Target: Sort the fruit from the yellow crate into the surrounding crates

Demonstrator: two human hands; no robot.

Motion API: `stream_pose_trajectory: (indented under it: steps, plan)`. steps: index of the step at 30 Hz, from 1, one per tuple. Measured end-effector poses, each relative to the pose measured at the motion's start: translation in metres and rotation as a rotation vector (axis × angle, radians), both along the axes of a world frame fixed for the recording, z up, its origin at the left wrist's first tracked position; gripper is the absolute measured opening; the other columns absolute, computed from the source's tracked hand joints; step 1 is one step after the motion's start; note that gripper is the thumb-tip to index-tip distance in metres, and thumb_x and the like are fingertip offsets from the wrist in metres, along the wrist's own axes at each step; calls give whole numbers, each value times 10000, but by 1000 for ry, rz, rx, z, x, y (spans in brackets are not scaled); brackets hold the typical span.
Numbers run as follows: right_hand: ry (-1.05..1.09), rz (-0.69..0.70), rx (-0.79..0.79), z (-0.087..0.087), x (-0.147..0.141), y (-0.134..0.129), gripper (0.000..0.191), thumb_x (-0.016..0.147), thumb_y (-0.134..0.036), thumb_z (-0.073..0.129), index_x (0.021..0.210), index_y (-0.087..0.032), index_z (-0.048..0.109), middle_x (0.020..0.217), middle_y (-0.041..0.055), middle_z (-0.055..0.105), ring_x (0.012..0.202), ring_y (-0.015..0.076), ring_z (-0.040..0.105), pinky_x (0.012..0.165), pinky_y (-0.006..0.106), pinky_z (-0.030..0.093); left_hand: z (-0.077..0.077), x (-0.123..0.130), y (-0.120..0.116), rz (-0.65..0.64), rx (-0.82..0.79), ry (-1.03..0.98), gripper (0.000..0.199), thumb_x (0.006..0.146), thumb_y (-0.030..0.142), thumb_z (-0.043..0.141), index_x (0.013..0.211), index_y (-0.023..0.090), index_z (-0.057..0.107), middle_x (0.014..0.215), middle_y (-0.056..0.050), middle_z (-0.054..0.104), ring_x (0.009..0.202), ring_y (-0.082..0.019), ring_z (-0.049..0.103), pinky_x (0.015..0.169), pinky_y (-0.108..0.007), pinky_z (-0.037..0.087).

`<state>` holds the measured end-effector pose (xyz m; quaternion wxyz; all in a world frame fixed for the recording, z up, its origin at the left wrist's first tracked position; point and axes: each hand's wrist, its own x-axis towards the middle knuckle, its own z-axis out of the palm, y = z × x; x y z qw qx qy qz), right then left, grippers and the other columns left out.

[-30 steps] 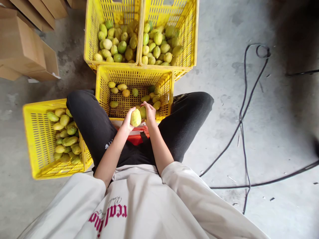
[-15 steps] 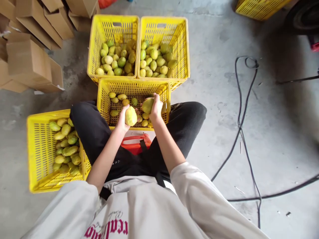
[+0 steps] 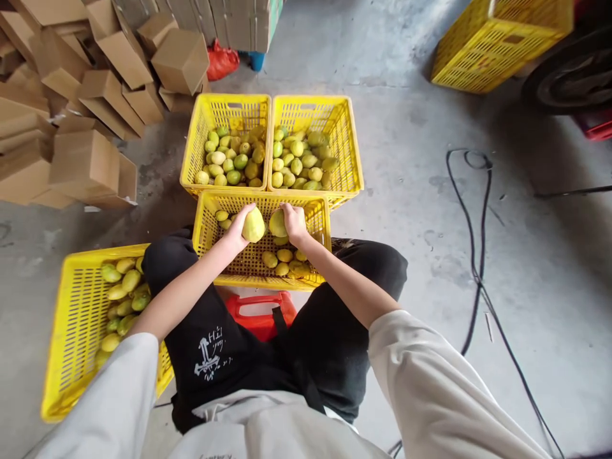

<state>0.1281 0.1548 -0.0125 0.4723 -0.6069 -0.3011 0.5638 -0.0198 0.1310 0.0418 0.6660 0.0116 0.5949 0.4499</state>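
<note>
My left hand (image 3: 236, 231) is closed on a pale yellow-green papaya (image 3: 254, 225), thumb on top. The fruit shows to the right of the thumb. My right hand (image 3: 295, 224) grips another greenish papaya (image 3: 276, 224) from its right side. Both fruits are held up over the near yellow crate (image 3: 261, 280), a short gap between them. Inside this crate, several smaller papayas (image 3: 283, 256) lie toward the right, and a few more (image 3: 222, 217) at the far left are partly hidden by my left hand.
Two yellow crates (image 3: 190, 143) (image 3: 356, 143) of papayas stand beyond. Another fruit crate (image 3: 71, 319) is beside my left leg. Cardboard boxes (image 3: 83, 166) are piled at upper left. A red plastic stool (image 3: 261, 298) shows between my legs. A black cable (image 3: 466, 217) lies on the right floor.
The view has tilted up, showing more boxes and floor beyond. My hands, each still holding a papaya, have come closer together; the right hand's papaya is turned.
</note>
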Motion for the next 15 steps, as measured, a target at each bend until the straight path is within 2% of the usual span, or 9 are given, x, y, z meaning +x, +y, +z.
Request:
stream_pose_trajectory:
  steps: [3,8,12,15]
  plan:
    - [-55,48,-43,-8,-1,-5,478,986,-686,915,850,-242,801,681,2,637,831,272,706,819,382,657,0,4,-3,-15,-26,-20,418,1023,474,1060,897,303,700,752,18,723,972,-271,900,909,-328,774]
    - [-10,30,-40,-7,8,-1,516,1008,-743,881,891,-246,802,773,39,702,922,308,756,851,406,678,7,10,0,-10,-30,-67,387,1088,428,1010,885,292,709,764,6,739,949,-265,886,934,-332,793]
    - [30,28,-71,-9,12,-6,554,998,-776,896,875,-245,800,764,36,699,881,299,762,834,419,706,6,12,0,-25,-59,-108,392,1071,520,1027,985,280,728,784,18,726,970,-284,900,963,-392,826]
    - [77,32,-130,-14,13,-14,540,997,-764,909,893,-243,812,750,35,696,829,296,763,786,424,706,1,14,-4,-16,-129,-104,355,1157,544,945,1070,270,736,804,32,710,943,-253,893,950,-362,818]
